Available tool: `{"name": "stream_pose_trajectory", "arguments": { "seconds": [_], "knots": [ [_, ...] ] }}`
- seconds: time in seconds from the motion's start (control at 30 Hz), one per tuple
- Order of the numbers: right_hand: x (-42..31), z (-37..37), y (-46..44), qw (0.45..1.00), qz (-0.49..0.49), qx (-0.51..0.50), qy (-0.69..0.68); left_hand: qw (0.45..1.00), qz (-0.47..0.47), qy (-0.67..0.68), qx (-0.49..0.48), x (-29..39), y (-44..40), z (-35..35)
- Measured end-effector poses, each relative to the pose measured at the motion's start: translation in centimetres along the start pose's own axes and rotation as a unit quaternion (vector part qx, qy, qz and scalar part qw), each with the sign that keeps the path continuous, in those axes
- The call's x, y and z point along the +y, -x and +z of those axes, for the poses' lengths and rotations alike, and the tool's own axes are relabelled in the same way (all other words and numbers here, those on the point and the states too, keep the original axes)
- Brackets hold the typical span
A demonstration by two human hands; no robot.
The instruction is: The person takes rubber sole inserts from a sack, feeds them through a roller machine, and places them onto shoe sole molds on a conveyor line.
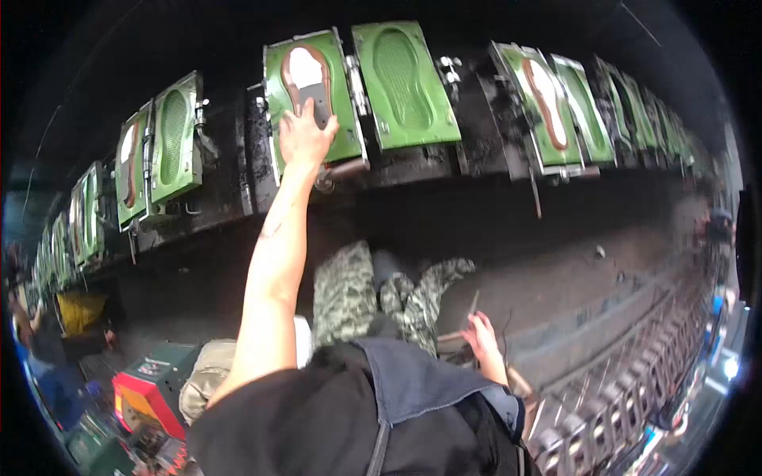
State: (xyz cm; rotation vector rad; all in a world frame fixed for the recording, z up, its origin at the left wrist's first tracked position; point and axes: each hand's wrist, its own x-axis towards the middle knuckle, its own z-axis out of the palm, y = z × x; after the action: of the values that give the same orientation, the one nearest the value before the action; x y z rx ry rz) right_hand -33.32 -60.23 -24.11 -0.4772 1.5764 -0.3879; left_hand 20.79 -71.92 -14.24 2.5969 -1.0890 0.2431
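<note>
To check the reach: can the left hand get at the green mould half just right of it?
Probably yes: the left hand is at the adjoining half, and nothing appears to cover the green mould half.

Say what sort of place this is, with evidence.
Likely a footwear factory: green rectangular moulds with foot-shaped hollows form a row, and the left hand touches a brown, white and grey sole.

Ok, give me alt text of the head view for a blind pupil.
A person's left hand touches a brown-edged sole in an open green mould. The right hand, lower down, holds a thin item. More green moulds line up on both sides.
</note>
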Motion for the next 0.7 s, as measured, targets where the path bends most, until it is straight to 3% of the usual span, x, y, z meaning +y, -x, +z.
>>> {"name": "stream_pose_trajectory", "arguments": {
  "seconds": [0.1, 0.17, 0.3, 0.43, 0.5, 0.57, 0.6, 0.63, 0.67, 0.7],
  "knots": [
    [-4.3, -4.5, -2.9, 0.993, 0.034, -0.009, 0.111, 1.0, -0.013, -0.018, 0.006, 0.7, 0.8, 1.0],
    [-8.2, -5.9, -3.3, 0.984, -0.006, -0.003, 0.181, 0.998, -0.05, -0.007, -0.02, 1.0, 0.6, 0.6],
    [-13.2, -6.3, -3.1, 0.985, -0.019, -0.009, 0.172, 0.995, -0.096, -0.024, -0.034, 1.5, 0.4, 0.0],
    [-12.9, -5.6, -2.6, 0.98, -0.02, -0.051, 0.19, 0.993, -0.089, 0.008, -0.073, 1.0, 0.6, -0.7],
    [-13.2, -3.6, -1.3, 0.989, -0.031, -0.075, 0.127, 0.992, -0.046, 0.005, -0.121, 0.1, 0.6, -1.4],
    [-15.4, -2.7, 1.0, 0.987, -0.047, -0.09, 0.121, 0.972, 0.01, 0.143, -0.184, -2.5, 0.3, -4.3],
    [-17.2, -2.2, 2.1, 0.977, -0.107, -0.105, 0.15, 0.949, 0.02, 0.234, -0.211, -5.6, 0.6, -3.4],
    [-19.3, -1.5, 2.8, 0.963, -0.166, -0.123, 0.175, 0.944, -0.001, 0.101, -0.315, -4.7, 1.4, -8.2],
    [-21.8, -1.3, 3.5, 0.95, -0.212, -0.108, 0.2, 0.973, 0.049, 0.066, -0.216, -8.0, 4.5, -6.7],
    [-24.0, -1.4, 4.1, 0.937, -0.255, -0.09, 0.22, 0.981, 0.011, 0.078, -0.177, -9.5, 7.8, -6.7]
  ]
}}
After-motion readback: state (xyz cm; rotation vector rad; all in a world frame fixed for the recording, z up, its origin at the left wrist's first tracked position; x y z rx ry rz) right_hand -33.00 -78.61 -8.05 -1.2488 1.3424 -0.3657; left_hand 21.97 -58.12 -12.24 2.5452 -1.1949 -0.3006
